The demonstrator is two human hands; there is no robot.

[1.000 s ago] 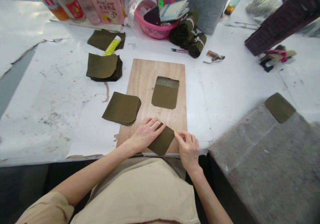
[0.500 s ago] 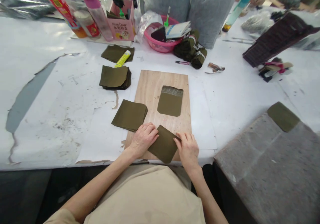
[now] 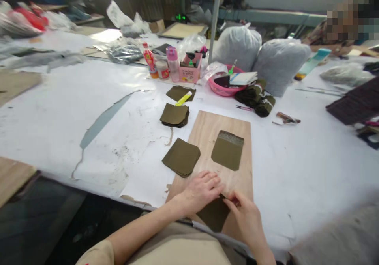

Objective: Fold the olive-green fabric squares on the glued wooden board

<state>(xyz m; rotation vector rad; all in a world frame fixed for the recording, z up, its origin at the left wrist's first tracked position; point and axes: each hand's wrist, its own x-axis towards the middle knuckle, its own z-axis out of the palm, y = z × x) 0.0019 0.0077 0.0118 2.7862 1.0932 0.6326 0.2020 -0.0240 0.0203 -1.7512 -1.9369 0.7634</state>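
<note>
An olive-green fabric piece (image 3: 215, 214) lies at the front end of a wooden board (image 3: 204, 125), under both hands. My left hand (image 3: 204, 190) rests flat across its upper left part, fingers stretched out together. At its upper right edge, my right hand (image 3: 244, 213) pinches the fabric between thumb and fingers. Farther up the board lies another olive pocket-shaped piece (image 3: 227, 151) with a greyish band along its top. A stack of similar fabric pieces (image 3: 181, 156) overlaps the board's left edge.
Behind are another fabric stack (image 3: 174, 114), a yellow glue tube (image 3: 183, 98) on more fabric, a pink basin (image 3: 226, 89), purple snips (image 3: 244, 108), dark rolled bundles (image 3: 265, 105) and stuffed plastic bags (image 3: 280, 62). A grey surface (image 3: 340, 233) stands at lower right. Another person (image 3: 321, 34) appears at upper right.
The view has swung up and left, so the table things sit lower and farther right. My left hand has slid over the fabric's top edge, closer to my right hand.
</note>
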